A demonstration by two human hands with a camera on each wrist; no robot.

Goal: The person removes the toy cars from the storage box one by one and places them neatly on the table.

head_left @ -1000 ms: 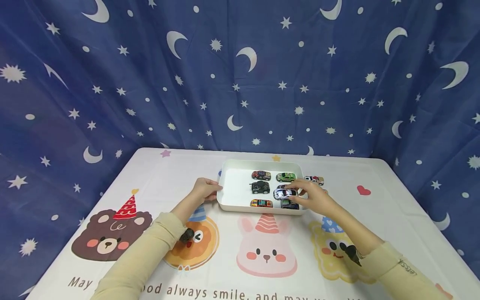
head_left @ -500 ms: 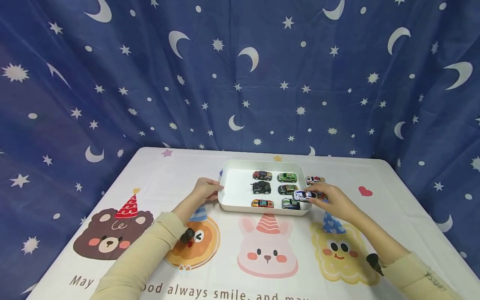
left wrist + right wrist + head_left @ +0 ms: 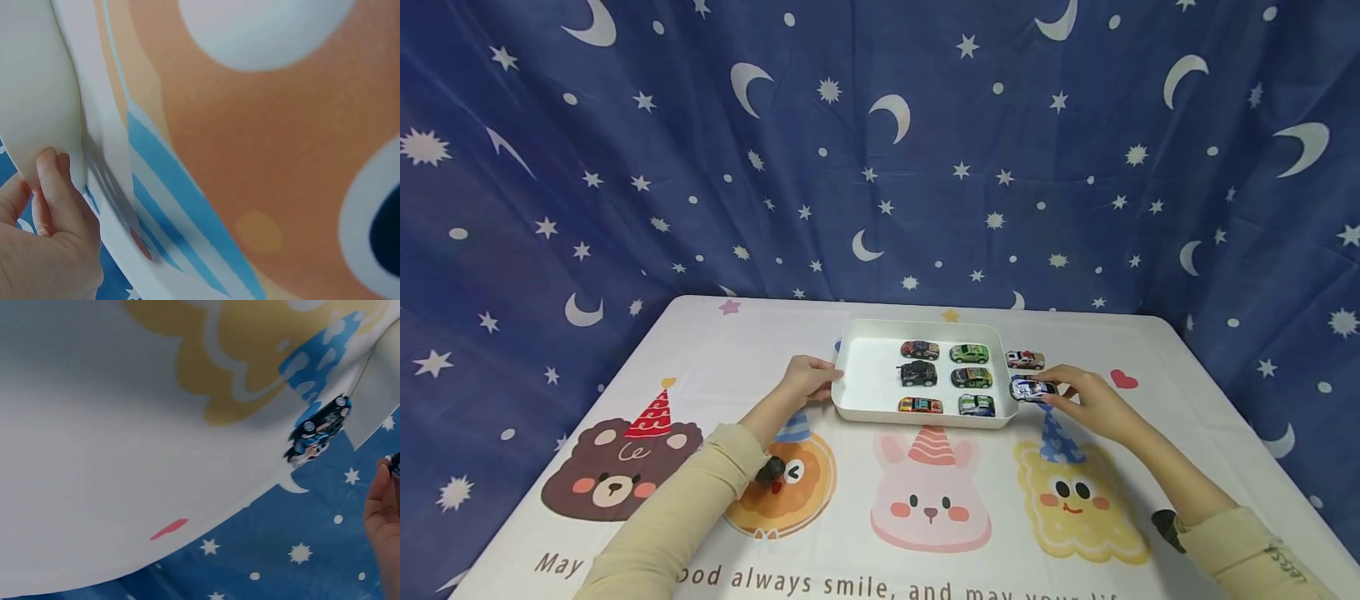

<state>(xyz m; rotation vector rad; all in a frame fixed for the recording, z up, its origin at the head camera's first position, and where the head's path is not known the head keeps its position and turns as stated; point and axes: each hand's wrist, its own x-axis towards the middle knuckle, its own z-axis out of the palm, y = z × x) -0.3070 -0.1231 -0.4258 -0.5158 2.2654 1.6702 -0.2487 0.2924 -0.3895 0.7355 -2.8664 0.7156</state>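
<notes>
A white rectangular tray (image 3: 867, 379) lies on the table with several small toy cars in two columns. My left hand (image 3: 807, 380) pinches its left wall between thumb and fingers; the left wrist view shows the fingers (image 3: 55, 187) along the tray's outer side. My right hand (image 3: 1088, 403) pinches a white-and-blue toy car (image 3: 1032, 388) by its right end, just off the tray's right rim. In the right wrist view that hand (image 3: 382, 515) is at the right edge, with only a dark bit of the car showing. A white-and-red toy car (image 3: 1025, 359) sits outside the tray, behind the held one.
Inside the tray are a black toy car (image 3: 917, 373), a green one (image 3: 970, 354) and an orange one (image 3: 921, 405), among others. A printed white tablecloth (image 3: 775, 333) covers the table. A blue star-and-moon curtain (image 3: 820, 200) hangs behind its far edge.
My right hand has lifted the white-and-blue toy car from the tray's right column and carried it rightward over the rim. The left hand keeps its hold on the tray.
</notes>
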